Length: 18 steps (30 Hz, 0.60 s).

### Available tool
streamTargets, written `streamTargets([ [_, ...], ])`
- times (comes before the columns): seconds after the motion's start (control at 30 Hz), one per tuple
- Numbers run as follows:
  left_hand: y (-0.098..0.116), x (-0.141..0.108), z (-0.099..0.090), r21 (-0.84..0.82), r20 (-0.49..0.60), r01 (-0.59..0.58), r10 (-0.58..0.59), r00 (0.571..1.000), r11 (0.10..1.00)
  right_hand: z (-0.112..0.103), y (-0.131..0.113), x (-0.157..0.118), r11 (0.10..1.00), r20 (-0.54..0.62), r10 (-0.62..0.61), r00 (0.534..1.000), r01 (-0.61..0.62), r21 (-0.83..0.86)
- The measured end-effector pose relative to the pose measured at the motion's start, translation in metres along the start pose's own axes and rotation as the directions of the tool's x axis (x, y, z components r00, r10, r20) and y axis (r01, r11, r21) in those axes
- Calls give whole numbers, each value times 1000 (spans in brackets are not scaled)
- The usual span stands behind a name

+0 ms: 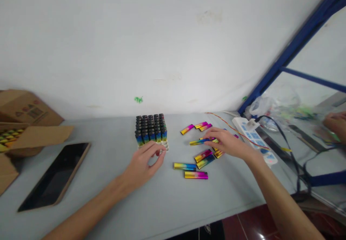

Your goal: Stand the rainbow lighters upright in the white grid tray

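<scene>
Rows of lighters (151, 130) with black tops stand upright in a white tray (167, 147). At the tray's front edge is my left hand (144, 162), its thumb and index finger closing around the edge. My right hand (227, 142) reaches over the loose lighters on the right. Its thumb and fingers pinch a yellow-and-blue lighter (198, 142). Around it lie several loose lighters in yellow, pink and blue, among them a yellow-and-pink lighter (196, 175) and a yellow-and-blue one (185, 166) nearer the front. My right fingers partly cover some of the pile.
A dark phone (55, 177) lies at the left, near an open cardboard box (32, 112) holding yellow items. On the right are a power strip (254, 135) with a plugged-in black cable, a thin red-and-yellow wire (229, 125), plastic bags (261, 106) and a blue frame. Another person's hand (336, 124) shows at far right.
</scene>
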<state>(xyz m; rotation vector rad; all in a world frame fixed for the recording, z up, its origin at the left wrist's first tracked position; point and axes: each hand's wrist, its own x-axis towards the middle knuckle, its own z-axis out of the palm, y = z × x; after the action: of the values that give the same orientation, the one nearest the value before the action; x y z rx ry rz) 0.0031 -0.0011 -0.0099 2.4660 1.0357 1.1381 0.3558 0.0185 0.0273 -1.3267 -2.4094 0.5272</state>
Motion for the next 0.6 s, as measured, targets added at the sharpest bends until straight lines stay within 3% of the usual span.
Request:
streamTargets([
  [0.17,6,-4,4,-146,42,165,-160,986,975,8,-52,32,959,9,-58,998,53,278],
  [0.27,8,-2,4,-303,158,325,-289,944,896,24,-76,55,883,27,-84,996,62,466],
  [0.4,7,1,6,-586,323,515,-402,857,626,37,-81,75,828,-38,-29,999,46,559],
  [0.53,5,-1,13,-777,433,545,-361,826,314,38,-61,81,889,-213,111,971,-1,458],
  [0.6,4,-3,16,-804,468,552,-338,816,221,41,-50,82,928,-269,142,953,-34,372],
])
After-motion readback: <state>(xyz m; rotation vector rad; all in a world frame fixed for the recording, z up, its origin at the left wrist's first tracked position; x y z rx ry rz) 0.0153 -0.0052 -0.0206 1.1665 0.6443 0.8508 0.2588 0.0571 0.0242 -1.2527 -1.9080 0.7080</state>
